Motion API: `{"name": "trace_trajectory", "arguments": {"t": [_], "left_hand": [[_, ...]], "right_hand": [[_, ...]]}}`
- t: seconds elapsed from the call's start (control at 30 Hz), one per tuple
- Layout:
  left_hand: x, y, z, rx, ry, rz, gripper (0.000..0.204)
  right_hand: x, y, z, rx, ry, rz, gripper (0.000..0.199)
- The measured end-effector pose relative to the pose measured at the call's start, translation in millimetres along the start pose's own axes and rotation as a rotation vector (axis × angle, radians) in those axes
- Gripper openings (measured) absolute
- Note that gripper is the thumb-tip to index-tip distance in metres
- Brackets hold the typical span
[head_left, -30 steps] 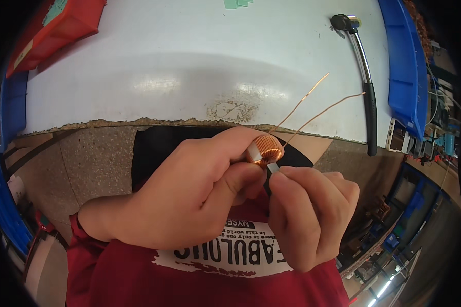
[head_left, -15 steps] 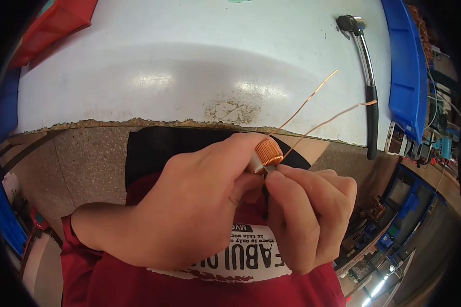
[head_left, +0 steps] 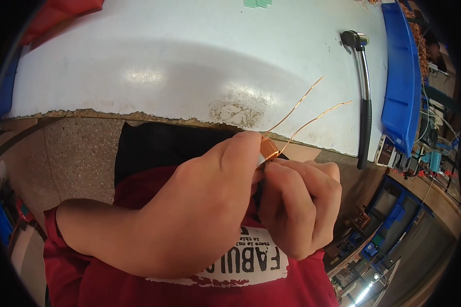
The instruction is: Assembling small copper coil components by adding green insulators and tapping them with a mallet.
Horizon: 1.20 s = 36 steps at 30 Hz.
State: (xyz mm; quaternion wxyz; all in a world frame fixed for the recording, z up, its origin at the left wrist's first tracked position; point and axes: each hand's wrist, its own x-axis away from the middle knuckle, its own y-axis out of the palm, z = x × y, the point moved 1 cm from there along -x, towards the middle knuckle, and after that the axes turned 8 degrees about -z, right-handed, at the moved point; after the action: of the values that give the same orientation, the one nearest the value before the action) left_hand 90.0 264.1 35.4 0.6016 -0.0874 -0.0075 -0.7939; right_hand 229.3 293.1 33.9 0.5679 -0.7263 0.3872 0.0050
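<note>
White, chip-edged tabletop (head_left: 179,61) at twelve o'clock, speckled floor (head_left: 82,158) at nine, one hammer (head_left: 364,97) at two; near centre, toward three, the left hand (head_left: 200,204) clamps one two-wired copper coil (head_left: 270,147), the right hand (head_left: 299,204) one mostly hidden slim tool (head_left: 261,185).

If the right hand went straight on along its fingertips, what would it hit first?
Probably the coil, right by the right hand's fingertips, with the left hand just beyond. Depth is unclear, so they may already touch.
</note>
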Motion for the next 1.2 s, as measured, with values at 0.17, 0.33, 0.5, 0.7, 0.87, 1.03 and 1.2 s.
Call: {"name": "trace_trajectory", "arguments": {"t": [0.17, 0.33, 0.5, 0.7, 0.87, 1.03, 1.2], "left_hand": [[-6.5, -5.1, 0.2, 0.0, -0.058, -0.097, 0.029], [-14.0, -19.5, -0.5, 0.259, -0.14, -0.204, 0.027], [-13.7, -24.8, -1.0, 0.824, -0.333, -0.32, 0.023], [13.0, -20.3, -33.6, 1.314, -0.418, -0.308, 0.018], [12.2, -16.8, -50.3, 1.624, -0.358, -0.299, 0.015], [3.1, -10.7, -62.3, 1.82, -0.264, -0.308, 0.016], [-4.0, -2.9, -61.6, 1.879, -0.189, -0.291, 0.015]], "right_hand": [[-0.8, 1.6, 2.5, 0.029, 0.022, -0.013, 0.027], [-12.5, -14.9, 0.1, -0.107, 0.183, -0.181, 0.027], [8.5, -44.8, 38.5, -0.15, 0.414, 0.366, 0.034], [39.8, -73.3, 105.8, 0.538, 0.603, -0.139, 0.027], [43.8, -89.2, 113.5, 0.597, 0.538, -0.268, 0.019], [39.9, -93.2, 55.5, -0.63, 0.669, -0.13, 0.018], [48.0, -100.0, 37.3, -0.625, 0.706, -0.393, 0.02]]}}
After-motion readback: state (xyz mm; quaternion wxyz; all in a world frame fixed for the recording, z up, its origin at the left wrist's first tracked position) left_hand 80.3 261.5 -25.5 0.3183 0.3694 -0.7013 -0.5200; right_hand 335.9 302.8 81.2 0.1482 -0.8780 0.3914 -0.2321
